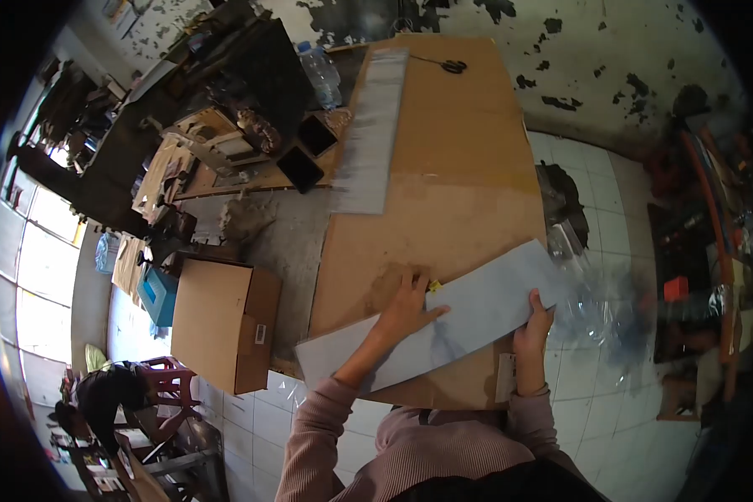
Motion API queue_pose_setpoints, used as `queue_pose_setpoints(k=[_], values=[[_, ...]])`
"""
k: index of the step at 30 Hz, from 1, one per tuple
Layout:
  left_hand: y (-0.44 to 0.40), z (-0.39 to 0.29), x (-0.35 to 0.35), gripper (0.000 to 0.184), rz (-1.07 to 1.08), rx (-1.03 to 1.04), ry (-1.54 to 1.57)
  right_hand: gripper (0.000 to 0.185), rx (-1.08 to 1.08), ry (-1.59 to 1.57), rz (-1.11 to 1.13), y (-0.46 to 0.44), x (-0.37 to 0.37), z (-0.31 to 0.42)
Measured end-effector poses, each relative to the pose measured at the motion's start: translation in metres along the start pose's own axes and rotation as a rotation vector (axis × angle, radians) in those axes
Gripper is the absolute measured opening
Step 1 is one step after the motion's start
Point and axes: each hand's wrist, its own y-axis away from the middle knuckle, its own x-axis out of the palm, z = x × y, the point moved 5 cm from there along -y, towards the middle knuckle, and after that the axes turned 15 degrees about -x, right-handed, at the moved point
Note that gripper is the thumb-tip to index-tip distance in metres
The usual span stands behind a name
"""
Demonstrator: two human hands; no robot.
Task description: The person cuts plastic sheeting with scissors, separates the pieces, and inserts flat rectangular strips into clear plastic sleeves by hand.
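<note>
a long grey sheet (468, 314) lies at the near end of the counter (468, 125), which is covered in brown cardboard; its long axis runs slantwise across, one narrow end pointing to the lower left, close to the person, the other to the upper right and farther off. the left hand (406, 311) is open over the middle of the sheet's far edge, fingers stretched away past that edge and thumb spread out on the grey surface. just beside its fingers is a small yellow thing (434, 286), too small to make out. the right hand (534, 322) grips the sheet near its right end, thumb on top, the other fingers mostly hidden. farther up the counter, along the left side, lies a grey strip (368, 134), its long axis pointing away from the person. near the far end rests a pair of scissors (453, 66) with dark handles, well apart from both hands. left of the strip stand a clear bottle (320, 75) and two flat black things (299, 170). beside the counter's near left side is a cardboard box (209, 322), with a blue bin (156, 294) just behind it. clear plastic (598, 305) hangs off to the right, and at lower left another person (113, 393) in dark clothes bends forward.
</note>
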Motion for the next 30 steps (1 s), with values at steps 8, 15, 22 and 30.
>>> queue_pose_setpoints(k=[8,15,22,30], values=[[-0.011,-0.007,0.003,0.012,-0.315,0.289,0.119,0.056,0.047,0.007,-0.008,0.004,0.008,0.001],[-0.002,0.011,0.005,0.008,-0.725,0.233,-0.211,0.050,-0.064,0.046,-0.059,-0.004,0.001,-0.001],[0.069,0.026,-0.125,0.007,-0.568,-0.019,-0.150,0.051,-0.039,0.050,-0.026,-0.002,0.000,-0.003],[0.295,0.176,-0.079,0.013,-1.140,-0.752,-0.108,0.046,0.282,-0.135,0.135,-0.011,-0.014,0.007]])
